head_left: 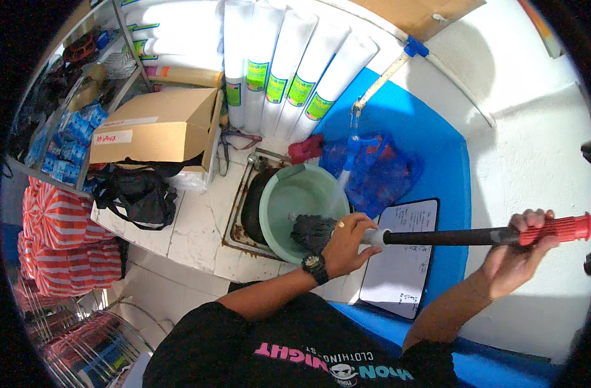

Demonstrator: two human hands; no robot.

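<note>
Steadying the black-poled, dark stringy-headed mop takes 2 hands: its head lies over or in the pale green, round plastic basin; its pole extends right of the basin. Right of the basin, the right hand clasps the red ribbed plastic handle; at its rim, the left hand curves over the grey collar, how tightly I cannot tell. Ideally, turn the head slowly, low inside the basin, limiting splashes.
</note>
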